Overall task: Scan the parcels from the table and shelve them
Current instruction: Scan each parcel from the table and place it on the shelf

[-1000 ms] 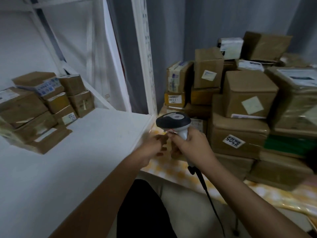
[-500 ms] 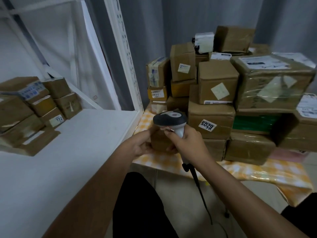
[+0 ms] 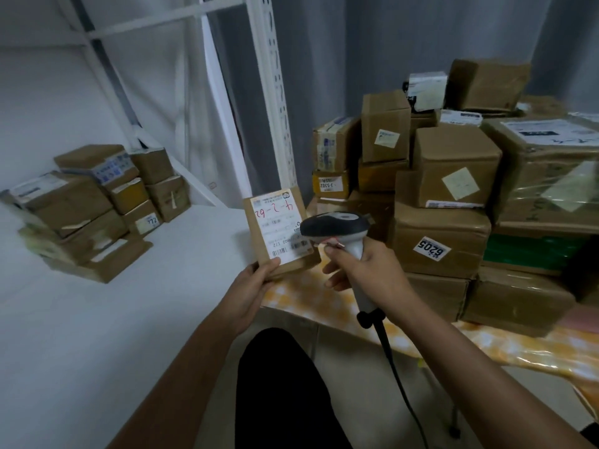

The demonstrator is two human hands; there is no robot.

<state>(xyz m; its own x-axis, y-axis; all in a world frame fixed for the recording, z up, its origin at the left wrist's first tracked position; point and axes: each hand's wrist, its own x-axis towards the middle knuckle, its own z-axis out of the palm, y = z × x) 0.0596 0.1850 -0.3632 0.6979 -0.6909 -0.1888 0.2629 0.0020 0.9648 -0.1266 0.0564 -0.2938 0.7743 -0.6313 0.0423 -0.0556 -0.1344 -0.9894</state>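
- The left hand (image 3: 251, 294), at centre frame, is curled round the lower edge of a small brown parcel (image 3: 280, 233); the thumb is laid along the parcel's near bottom corner, and the remaining fingers are hidden behind the cardboard.
- The parcel is held upright and clear of any surface, its labelled face turned towards the camera. A white label (image 3: 278, 226) with red handwriting and a barcode at its lower edge is seen on that face.
- The right hand (image 3: 364, 270), just right of centre, is wrapped round the pale handle of a barcode scanner (image 3: 335, 228), with the index finger set on the trigger area.
- The scanner's dark head is positioned just beside the parcel's right edge, overlapping the lower right of the label. Whether head and parcel touch cannot be told.
- A black cable (image 3: 393, 361) is seen running from the base of the handle down towards the bottom of the frame.
- A stack of brown parcels (image 3: 450, 176) is noted at the right of the frame, resting on a table (image 3: 486, 345) covered with a yellow-and-white patterned cloth.
- A white shelf (image 3: 97, 319) occupies the left of the frame; a group of shelved parcels (image 3: 90, 209) is stacked at its far left.
- White perforated uprights (image 3: 275, 92) of the shelving are seen at upper centre.
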